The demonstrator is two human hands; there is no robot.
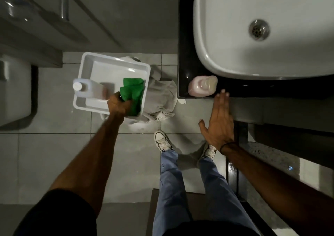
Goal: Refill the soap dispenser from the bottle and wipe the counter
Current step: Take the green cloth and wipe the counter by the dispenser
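A pink soap dispenser (202, 86) stands on the black counter (184, 58) at its front left corner, beside the white sink (235, 36). My right hand (219, 121) hovers flat and open just in front of the counter edge, fingertips close to the dispenser. On the floor, a white tub (101, 62) holds a clear refill bottle (92, 89) with a white cap and a green cloth (133, 94). My left hand (118, 103) reaches into the tub and is shut on the green cloth.
A grey rag (160, 100) lies crumpled on the floor tiles between the tub and the counter. A toilet (14, 89) stands at the left. My feet are below the counter's corner. A metal pipe runs along the upper left wall.
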